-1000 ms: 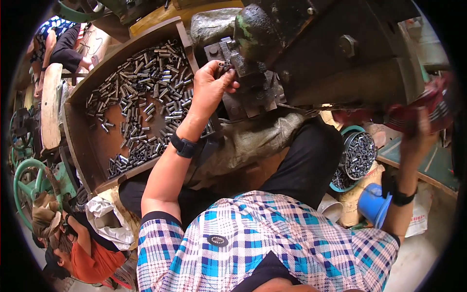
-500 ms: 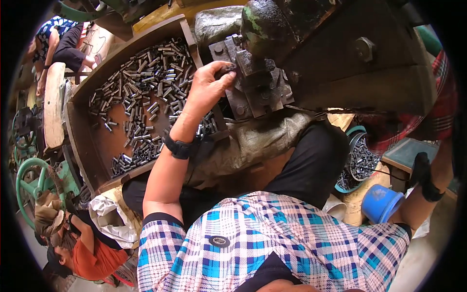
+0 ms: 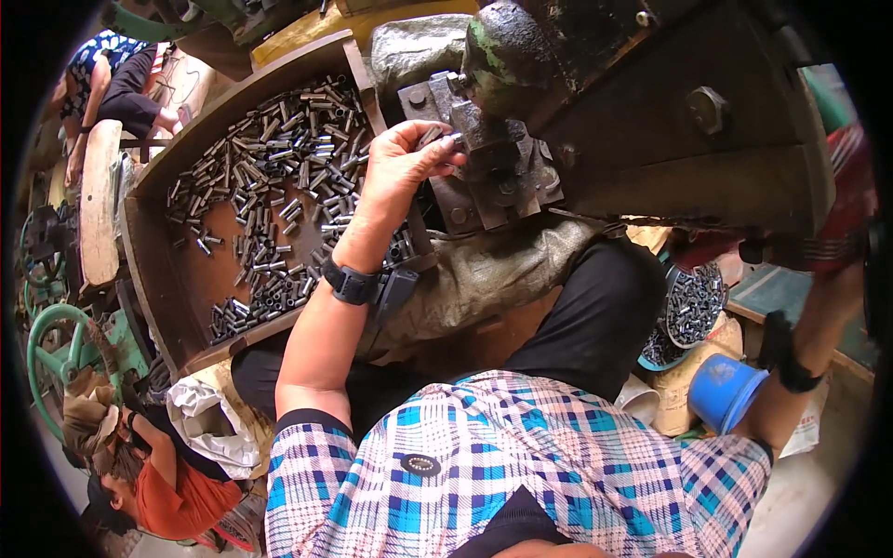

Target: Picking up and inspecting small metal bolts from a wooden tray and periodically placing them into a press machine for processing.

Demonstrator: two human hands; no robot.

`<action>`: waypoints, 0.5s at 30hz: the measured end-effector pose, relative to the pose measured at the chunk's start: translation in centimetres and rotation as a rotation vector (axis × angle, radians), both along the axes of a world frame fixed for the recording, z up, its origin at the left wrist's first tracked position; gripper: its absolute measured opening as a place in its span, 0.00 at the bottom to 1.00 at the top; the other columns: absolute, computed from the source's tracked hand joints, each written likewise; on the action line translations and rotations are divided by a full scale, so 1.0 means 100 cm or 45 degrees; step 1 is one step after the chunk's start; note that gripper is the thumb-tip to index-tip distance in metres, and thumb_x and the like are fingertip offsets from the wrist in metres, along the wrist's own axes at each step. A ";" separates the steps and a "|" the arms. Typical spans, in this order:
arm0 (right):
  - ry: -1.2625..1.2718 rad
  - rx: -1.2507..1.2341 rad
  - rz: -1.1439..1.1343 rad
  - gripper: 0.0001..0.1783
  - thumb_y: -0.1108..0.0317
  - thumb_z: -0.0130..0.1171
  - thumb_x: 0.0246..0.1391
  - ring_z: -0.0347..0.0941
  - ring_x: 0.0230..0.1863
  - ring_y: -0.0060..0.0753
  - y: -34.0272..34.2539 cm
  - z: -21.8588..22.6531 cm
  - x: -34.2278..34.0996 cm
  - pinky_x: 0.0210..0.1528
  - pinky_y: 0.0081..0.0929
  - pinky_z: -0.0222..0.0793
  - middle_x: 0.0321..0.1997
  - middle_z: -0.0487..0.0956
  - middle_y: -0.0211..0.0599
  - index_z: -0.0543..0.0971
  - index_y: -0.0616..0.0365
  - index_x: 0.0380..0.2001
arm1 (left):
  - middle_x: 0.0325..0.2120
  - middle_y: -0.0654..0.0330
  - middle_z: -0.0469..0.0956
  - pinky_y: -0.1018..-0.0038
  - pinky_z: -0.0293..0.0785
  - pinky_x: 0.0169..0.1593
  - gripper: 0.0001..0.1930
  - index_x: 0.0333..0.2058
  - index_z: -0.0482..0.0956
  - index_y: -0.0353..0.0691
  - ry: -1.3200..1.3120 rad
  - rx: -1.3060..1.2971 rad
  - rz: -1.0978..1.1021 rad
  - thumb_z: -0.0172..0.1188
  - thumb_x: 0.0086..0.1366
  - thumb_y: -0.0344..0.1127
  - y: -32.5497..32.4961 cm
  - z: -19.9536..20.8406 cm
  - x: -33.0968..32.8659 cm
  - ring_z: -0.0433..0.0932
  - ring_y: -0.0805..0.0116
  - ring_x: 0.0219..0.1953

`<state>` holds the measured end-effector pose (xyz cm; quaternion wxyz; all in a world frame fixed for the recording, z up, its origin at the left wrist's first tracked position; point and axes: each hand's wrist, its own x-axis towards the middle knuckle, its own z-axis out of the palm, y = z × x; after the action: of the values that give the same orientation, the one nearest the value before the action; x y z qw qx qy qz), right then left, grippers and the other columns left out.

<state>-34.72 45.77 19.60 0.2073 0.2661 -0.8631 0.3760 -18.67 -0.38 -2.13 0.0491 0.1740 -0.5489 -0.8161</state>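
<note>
My left hand is at the metal die block of a heavy machine, thumb and fingers closed in a pinch. Between the fingertips is a short metal tube, its shiny end toward the tooling. Above hangs the machine's dark, greasy ram. Beneath my left wrist, a shallow wooden tray holds many loose metal tubes. My right arm reaches up at the far right edge; its hand is hidden or blurred around a red plaid cloth, so its fingers cannot be made out.
Right of my knee stands a round container of small metal pieces, with a blue bucket nearer me. A white sack lies at left. Two other people sit at left, one in an orange shirt, near a green handwheel.
My left hand has shifted slightly right toward the tooling, and the tube's shiny end now shows. The right forearm and red cloth have moved downward at the right edge.
</note>
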 end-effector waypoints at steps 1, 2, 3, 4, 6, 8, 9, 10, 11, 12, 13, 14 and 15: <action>-0.001 -0.009 0.021 0.22 0.79 0.57 0.47 0.71 0.50 0.41 -0.057 -0.025 0.019 0.52 0.35 0.67 0.51 0.73 0.44 0.72 0.59 0.48 | 0.30 0.62 0.79 0.84 0.75 0.31 0.09 0.39 0.75 0.33 -0.002 -0.062 0.054 0.59 0.61 0.31 -0.006 -0.001 0.011 0.79 0.75 0.29; 0.053 0.048 -0.003 0.22 0.81 0.58 0.46 0.71 0.50 0.41 -0.038 -0.023 0.013 0.52 0.35 0.67 0.51 0.73 0.43 0.73 0.58 0.48 | 0.30 0.62 0.79 0.84 0.75 0.31 0.09 0.39 0.75 0.33 0.021 -0.038 0.052 0.59 0.61 0.31 -0.005 -0.002 0.010 0.79 0.75 0.29; 0.201 0.221 0.028 0.23 0.82 0.58 0.46 0.71 0.50 0.42 -0.042 -0.048 0.022 0.52 0.35 0.67 0.51 0.73 0.44 0.72 0.57 0.48 | 0.28 0.63 0.78 0.84 0.74 0.30 0.08 0.37 0.75 0.34 0.060 -0.135 0.084 0.59 0.61 0.31 -0.001 -0.003 0.010 0.78 0.76 0.28; 0.353 0.416 0.044 0.24 0.83 0.58 0.45 0.71 0.50 0.42 -0.045 -0.061 0.032 0.52 0.34 0.68 0.51 0.73 0.44 0.72 0.55 0.48 | 0.25 0.64 0.77 0.84 0.73 0.29 0.08 0.36 0.75 0.35 0.107 -0.212 0.101 0.60 0.61 0.32 0.006 -0.004 0.004 0.77 0.78 0.26; 0.537 0.457 0.083 0.23 0.83 0.57 0.45 0.71 0.50 0.43 -0.050 -0.050 0.027 0.52 0.34 0.68 0.51 0.73 0.44 0.72 0.57 0.48 | 0.23 0.63 0.76 0.83 0.72 0.23 0.06 0.33 0.74 0.34 0.118 -0.254 0.168 0.59 0.61 0.31 0.011 -0.002 0.003 0.76 0.78 0.21; 0.912 0.524 0.178 0.22 0.83 0.56 0.47 0.71 0.51 0.43 -0.058 -0.031 0.017 0.53 0.34 0.68 0.52 0.72 0.44 0.72 0.59 0.48 | 0.20 0.66 0.74 0.84 0.70 0.22 0.07 0.33 0.75 0.34 -0.020 -0.319 0.095 0.60 0.60 0.31 0.005 0.009 0.006 0.74 0.80 0.19; 0.729 0.352 0.065 0.24 0.81 0.59 0.44 0.70 0.52 0.42 -0.055 -0.021 0.014 0.56 0.34 0.65 0.52 0.72 0.46 0.73 0.60 0.49 | 0.18 0.67 0.73 0.84 0.69 0.21 0.07 0.33 0.75 0.34 -0.062 -0.401 0.094 0.61 0.60 0.32 0.000 0.012 0.010 0.72 0.82 0.18; 0.543 0.181 -0.044 0.25 0.79 0.62 0.42 0.69 0.54 0.41 -0.053 -0.014 0.011 0.58 0.34 0.61 0.53 0.72 0.48 0.74 0.62 0.49 | 0.17 0.69 0.72 0.85 0.67 0.20 0.08 0.32 0.75 0.34 -0.107 -0.484 0.095 0.62 0.59 0.33 -0.006 0.014 0.016 0.70 0.83 0.16; 0.525 0.158 -0.032 0.25 0.79 0.62 0.42 0.69 0.54 0.41 -0.075 -0.017 0.015 0.58 0.34 0.61 0.53 0.72 0.48 0.74 0.62 0.49 | 0.17 0.70 0.71 0.85 0.65 0.19 0.09 0.32 0.76 0.35 -0.212 -0.553 0.061 0.63 0.59 0.35 -0.013 0.017 0.023 0.67 0.85 0.15; 0.496 0.142 -0.020 0.25 0.77 0.62 0.43 0.69 0.54 0.41 -0.048 0.004 0.017 0.58 0.35 0.62 0.53 0.72 0.48 0.74 0.62 0.49 | 0.17 0.70 0.71 0.85 0.65 0.19 0.09 0.32 0.76 0.35 -0.188 -0.529 0.059 0.63 0.59 0.35 -0.015 0.017 0.023 0.67 0.85 0.15; 0.455 0.107 -0.011 0.25 0.76 0.61 0.43 0.69 0.54 0.41 -0.002 0.015 -0.007 0.58 0.35 0.62 0.53 0.72 0.48 0.73 0.63 0.49 | 0.16 0.70 0.70 0.85 0.64 0.19 0.10 0.32 0.76 0.35 -0.170 -0.569 0.059 0.63 0.59 0.36 -0.016 0.016 0.022 0.67 0.85 0.15; 0.408 0.079 -0.007 0.25 0.75 0.61 0.43 0.69 0.54 0.41 0.024 0.026 -0.014 0.58 0.35 0.62 0.53 0.72 0.48 0.73 0.64 0.49 | 0.16 0.71 0.69 0.85 0.63 0.18 0.10 0.31 0.76 0.35 -0.155 -0.603 0.052 0.63 0.59 0.37 -0.016 0.012 0.020 0.66 0.85 0.15; 0.360 0.044 0.005 0.25 0.74 0.60 0.43 0.69 0.54 0.41 0.090 0.038 -0.045 0.58 0.35 0.62 0.53 0.72 0.49 0.73 0.64 0.49 | 0.20 0.68 0.74 0.85 0.64 0.21 0.12 0.37 0.76 0.34 -0.153 -0.504 -0.039 0.61 0.60 0.37 -0.019 0.010 0.019 0.71 0.83 0.19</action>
<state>-39.27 54.74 23.35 0.3215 0.3215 -0.8312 0.3200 -16.80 -2.24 -1.14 0.0371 0.2008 -0.7030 -0.6812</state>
